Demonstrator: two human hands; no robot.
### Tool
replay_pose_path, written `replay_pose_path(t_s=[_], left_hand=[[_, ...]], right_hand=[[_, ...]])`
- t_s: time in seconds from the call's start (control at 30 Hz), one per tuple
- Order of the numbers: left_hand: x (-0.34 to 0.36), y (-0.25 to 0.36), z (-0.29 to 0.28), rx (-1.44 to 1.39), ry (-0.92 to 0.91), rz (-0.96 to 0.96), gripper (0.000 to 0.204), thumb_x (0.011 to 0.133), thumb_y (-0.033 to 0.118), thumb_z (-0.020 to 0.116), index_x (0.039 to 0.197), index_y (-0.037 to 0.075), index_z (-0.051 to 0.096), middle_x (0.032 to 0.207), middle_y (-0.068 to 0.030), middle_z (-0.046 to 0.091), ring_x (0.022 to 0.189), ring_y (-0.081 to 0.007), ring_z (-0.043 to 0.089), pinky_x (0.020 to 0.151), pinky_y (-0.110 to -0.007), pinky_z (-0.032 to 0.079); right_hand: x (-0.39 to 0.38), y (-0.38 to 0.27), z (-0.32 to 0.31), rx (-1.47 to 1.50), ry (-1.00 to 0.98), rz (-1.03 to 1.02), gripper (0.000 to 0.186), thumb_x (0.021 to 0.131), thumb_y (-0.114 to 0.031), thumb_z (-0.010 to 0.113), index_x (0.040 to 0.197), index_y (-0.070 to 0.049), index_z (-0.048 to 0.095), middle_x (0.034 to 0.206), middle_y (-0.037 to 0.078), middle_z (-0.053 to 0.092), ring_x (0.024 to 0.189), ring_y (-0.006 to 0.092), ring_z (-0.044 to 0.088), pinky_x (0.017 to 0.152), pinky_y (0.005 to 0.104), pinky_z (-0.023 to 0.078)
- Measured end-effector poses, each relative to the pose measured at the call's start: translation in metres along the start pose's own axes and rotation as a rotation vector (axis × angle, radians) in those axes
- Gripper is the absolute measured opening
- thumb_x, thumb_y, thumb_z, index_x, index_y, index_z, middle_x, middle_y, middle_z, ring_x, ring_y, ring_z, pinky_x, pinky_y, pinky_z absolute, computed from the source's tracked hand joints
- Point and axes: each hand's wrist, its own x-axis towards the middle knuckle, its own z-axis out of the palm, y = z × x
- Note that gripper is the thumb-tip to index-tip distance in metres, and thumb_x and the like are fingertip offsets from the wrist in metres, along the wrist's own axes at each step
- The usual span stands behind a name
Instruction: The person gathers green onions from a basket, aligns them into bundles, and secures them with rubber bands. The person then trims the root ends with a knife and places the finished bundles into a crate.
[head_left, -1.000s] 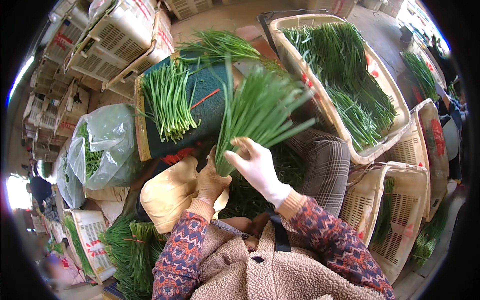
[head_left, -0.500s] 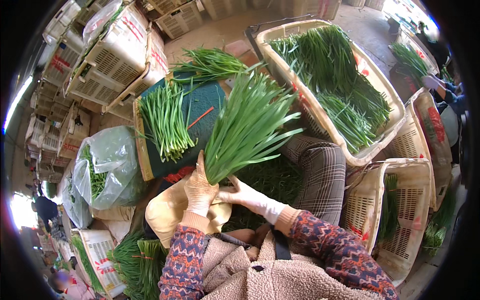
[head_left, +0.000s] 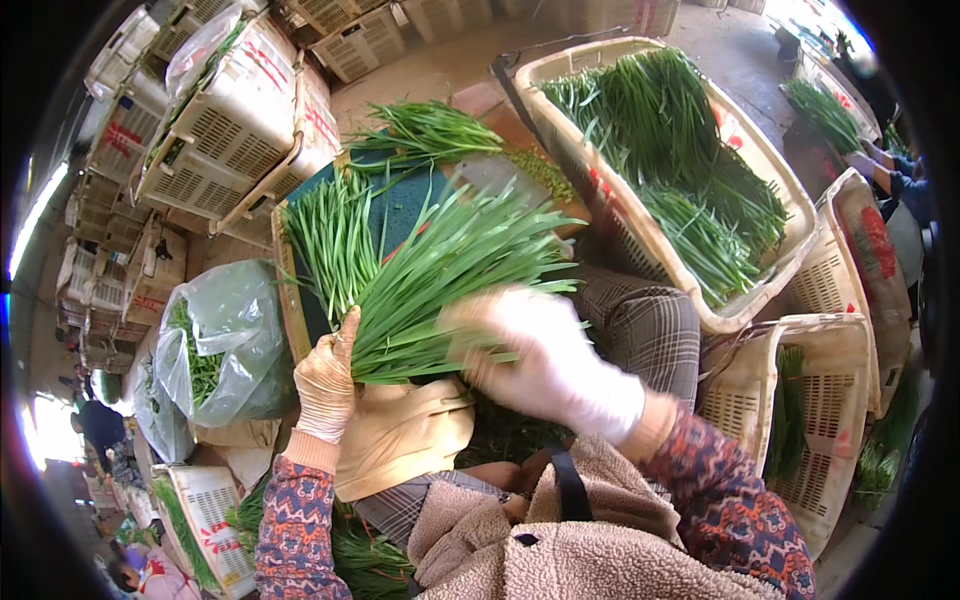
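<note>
Gloved, my left hand (head_left: 327,388) grips a large bunch of garlic chives (head_left: 450,265) near its cut ends, thumb pointing up. The leaves fan out to the far right over a teal-topped board (head_left: 398,205). My right hand (head_left: 555,350), in a whitish glove, is smeared by motion at the near right side of the bunch; its fingers cannot be made out. A second bunch of chives (head_left: 328,235) lies on the board's left side, next to a partly covered red strip (head_left: 405,243). Loose chives (head_left: 430,130) lie at the board's far end.
A big cream crate (head_left: 715,318) full of chives stands at the far right, with another crate (head_left: 735,405) nearer. Left of the board sits a clear plastic bag (head_left: 250,330) of greens. Stacked crates (head_left: 220,130) rise behind it. Another person's hand (head_left: 862,162) shows at far right.
My left hand has moved left and the bunch has tilted lower, covering part of the red strip. My right hand has left the stem ends and swung up to the right side of the leaves.
</note>
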Motion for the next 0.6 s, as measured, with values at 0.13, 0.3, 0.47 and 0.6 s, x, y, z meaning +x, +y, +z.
replay_pose_path(t_s=[0.13, 0.3, 0.47, 0.6], left_hand=[[-0.008, 0.003, -0.015, -0.008, -0.019, 0.053, 0.086, 0.072, -0.006, 0.058, 0.147, 0.023, 0.026, 0.086, -0.0124, 0.057, 0.065, -0.0278, 0.06, 0.055, -0.036, 0.052], [-0.015, 0.017, -0.027, -0.05, -0.009, 0.066, 0.084, 0.073, -0.006, 0.058, 0.146, 0.025, 0.029, 0.086, -0.0124, 0.058, 0.066, -0.0274, 0.061, 0.056, -0.036, 0.052], [-0.026, 0.015, -0.026, -0.058, -0.035, 0.046, 0.082, 0.073, -0.006, 0.056, 0.145, 0.024, 0.032, 0.088, -0.0129, 0.058, 0.069, -0.0279, 0.062, 0.059, -0.036, 0.052], [-0.031, 0.013, -0.03, -0.043, -0.068, 0.032, 0.081, 0.073, -0.006, 0.056, 0.145, 0.023, 0.032, 0.089, -0.0134, 0.058, 0.071, -0.0282, 0.062, 0.06, -0.036, 0.052]], right_hand=[[0.018, 0.052, 0.003, -0.18, 0.003, 0.084, 0.026, 0.076, -0.018, 0.069, 0.099, -0.008, 0.064, 0.08, 0.012, 0.065, 0.074, 0.0309, 0.064, 0.065, 0.038, 0.051], [-0.007, 0.046, 0.02, 0.086, -0.248, 0.352, 0.038, 0.075, -0.01, 0.072, 0.111, -0.006, 0.062, 0.086, 0.013, 0.068, 0.077, 0.0241, 0.068, 0.069, 0.0318, 0.053], [-0.022, 0.044, 0.021, 0.292, -0.154, 0.403, 0.034, 0.078, -0.002, 0.068, 0.112, -0.003, 0.062, 0.089, 0.012, 0.068, 0.081, 0.0148, 0.066, 0.073, 0.0267, 0.053], [-0.039, 0.051, 0.017, 0.495, -0.09, 0.589, 0.034, 0.079, 0.002, 0.066, 0.112, 0.001, 0.06, 0.095, 0.008, 0.068, 0.086, 0.0112, 0.064, 0.079, 0.0248, 0.052]])
